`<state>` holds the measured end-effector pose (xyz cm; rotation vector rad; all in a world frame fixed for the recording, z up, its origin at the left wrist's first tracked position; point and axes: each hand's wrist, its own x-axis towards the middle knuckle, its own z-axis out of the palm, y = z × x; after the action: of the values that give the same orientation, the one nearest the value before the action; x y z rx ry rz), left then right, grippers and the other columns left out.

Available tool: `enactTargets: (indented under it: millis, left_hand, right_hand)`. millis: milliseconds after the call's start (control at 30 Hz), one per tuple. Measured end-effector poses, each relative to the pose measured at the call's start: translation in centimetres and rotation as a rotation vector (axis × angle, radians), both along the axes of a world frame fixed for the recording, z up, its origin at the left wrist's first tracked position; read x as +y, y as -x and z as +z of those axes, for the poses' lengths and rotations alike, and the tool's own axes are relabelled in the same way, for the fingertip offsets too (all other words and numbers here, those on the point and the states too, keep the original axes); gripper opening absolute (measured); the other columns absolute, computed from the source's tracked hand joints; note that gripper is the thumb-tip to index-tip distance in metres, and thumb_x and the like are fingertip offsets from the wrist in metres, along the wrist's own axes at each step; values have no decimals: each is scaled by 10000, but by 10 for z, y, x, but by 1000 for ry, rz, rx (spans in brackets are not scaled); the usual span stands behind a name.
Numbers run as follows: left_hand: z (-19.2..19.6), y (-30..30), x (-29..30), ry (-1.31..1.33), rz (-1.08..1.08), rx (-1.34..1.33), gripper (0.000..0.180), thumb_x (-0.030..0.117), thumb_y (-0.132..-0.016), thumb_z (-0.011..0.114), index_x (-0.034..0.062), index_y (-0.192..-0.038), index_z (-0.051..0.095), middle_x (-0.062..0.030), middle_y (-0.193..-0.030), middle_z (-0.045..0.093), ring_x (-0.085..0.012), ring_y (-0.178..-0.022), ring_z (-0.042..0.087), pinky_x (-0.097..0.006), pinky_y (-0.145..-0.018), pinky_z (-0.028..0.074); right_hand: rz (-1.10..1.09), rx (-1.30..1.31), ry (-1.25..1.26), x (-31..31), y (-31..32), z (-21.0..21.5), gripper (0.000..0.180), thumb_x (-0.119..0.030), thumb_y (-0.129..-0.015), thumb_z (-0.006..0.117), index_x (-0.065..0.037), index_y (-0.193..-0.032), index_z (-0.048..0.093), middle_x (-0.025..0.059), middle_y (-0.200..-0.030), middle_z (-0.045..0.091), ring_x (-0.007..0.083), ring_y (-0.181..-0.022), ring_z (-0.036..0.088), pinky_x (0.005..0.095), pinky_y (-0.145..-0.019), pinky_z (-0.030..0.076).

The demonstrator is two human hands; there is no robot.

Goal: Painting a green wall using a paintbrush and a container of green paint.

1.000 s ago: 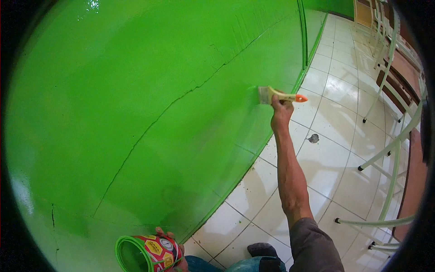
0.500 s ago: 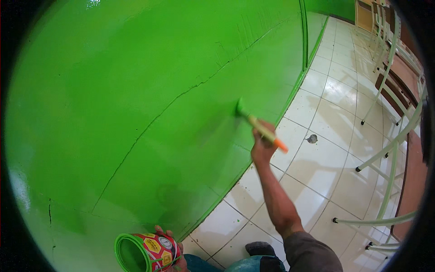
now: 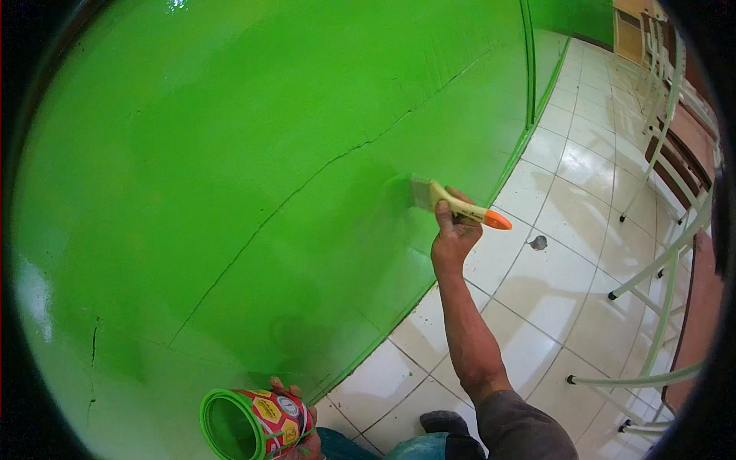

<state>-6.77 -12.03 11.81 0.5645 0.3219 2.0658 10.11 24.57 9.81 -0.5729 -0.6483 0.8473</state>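
My right hand (image 3: 457, 230) grips a paintbrush (image 3: 460, 207) by its pale yellow handle, which ends in an orange tip. The brush head meets the bright green wall (image 3: 307, 253), low down near the floor. At the lower edge my left hand (image 3: 305, 438) is wrapped round a paint can (image 3: 282, 420) with a red and yellow label. Green paint coats the can's rim and inside, and its mouth tilts toward the left. A long thin crack (image 3: 268, 218) runs diagonally across the wall, above and left of the brush.
White floor tiles (image 3: 529, 307) meet the wall along a green bottom edge (image 3: 452, 264). Chairs with pale metal frames (image 3: 652, 287) and brown seats line the right side. A dark round spot (image 3: 539, 243) marks one tile. My foot (image 3: 443, 422) shows at the bottom.
The brush has turned from edge-on to broad side showing, and its bristles have moved slightly right and down in view. The whole scene has shifted a little right and down. Both hands keep their holds.
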Motion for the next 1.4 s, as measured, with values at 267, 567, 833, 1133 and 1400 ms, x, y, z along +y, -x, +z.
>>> enactTargets:
  millis: [267,567,833,1133,1400]
  left_hand:
    - [-1,20,-25,-69,7,63,1176,280,-527,979,139,-1513,356,-174,-1587,295,-388,-1467,254,-547,-1199,268]
    - [1,22,-32,36,42,145,1192,328,-540,974,166,-1528,328,-162,-1588,294,-386,-1463,260,-556,-1182,292]
    - [-9,25,-41,103,93,83,1207,350,-541,972,177,-1536,310,-154,-1590,289,-388,-1463,259,-549,-1181,299]
    - [-2,22,-36,55,90,179,1169,337,-554,966,150,-1521,337,-170,-1581,300,-397,-1454,278,-556,-1175,308]
    - [3,17,-34,31,86,37,1126,269,-558,964,137,-1506,372,-190,-1577,305,-394,-1464,259,-550,-1195,273]
  right_hand:
    - [-674,-459,-225,-9,17,1,252,33,-891,665,-31,-1135,663,121,-1107,648,256,-1010,615,363,-867,511]
    - [-445,-637,-327,-101,77,-8,286,-57,-823,753,-53,-1101,684,124,-1079,690,303,-929,620,385,-825,517]
    - [206,-407,-547,-135,49,-5,228,-67,-841,737,-32,-1056,670,116,-986,712,271,-838,649,402,-775,514]
    - [76,23,-16,29,-7,-1,333,-141,-911,716,43,-1176,634,89,-1052,674,159,-942,613,302,-856,478]
    - [-446,60,4,52,-43,21,239,-78,-943,664,50,-1144,647,103,-1116,666,172,-952,602,308,-864,469]
